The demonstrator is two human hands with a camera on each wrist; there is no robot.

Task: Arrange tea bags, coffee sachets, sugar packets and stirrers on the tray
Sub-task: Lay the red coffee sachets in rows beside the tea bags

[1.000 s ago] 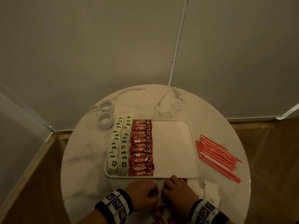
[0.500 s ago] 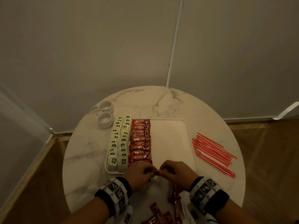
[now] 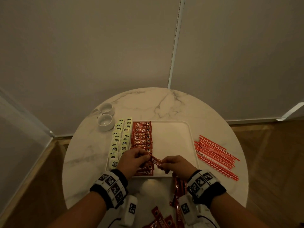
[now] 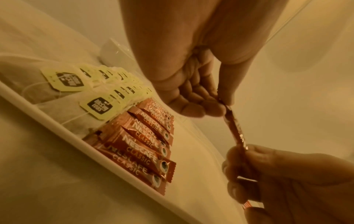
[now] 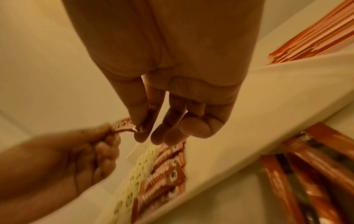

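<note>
Pale wall panels behind, wood floor below, and a round marble bench [image 3: 164,104] filling the middle of the head view. On the bench, a white rectangular tray [image 3: 172,142]. Along the tray's left edge, two columns of tea bags [image 3: 120,139] with pale yellow-green tags, overlapping one another. Just beside them to the right, one column of red coffee sachets [image 3: 142,134], overlapped like shingles, printed side up. Right half of the tray bare white. Off the tray, on the bench to its right, a loose fan of red-and-white stirrers [image 3: 215,155]. At the far left of the bench, two small white cups [image 3: 105,116], one just behind the other, near the top of the tea bags. Nearer the body, past the tray's front rim, more loose red sachets [image 3: 178,190] scattered on the bench, with something white between them, too dim to name.

Above the front of the tray, a single held sachet [image 3: 156,160] stretched between both hands. Left hand [image 3: 133,159] pinching one end between thumb and fingers, other fingers curled; right hand [image 3: 176,165] pinching the opposite end the same way. Held sachet lifted clear of the column, tilted edge-on in the left wrist view, over the lower end of the coffee column. Right wrist view blurred, yet the pinch at the crimped end visible.
</note>
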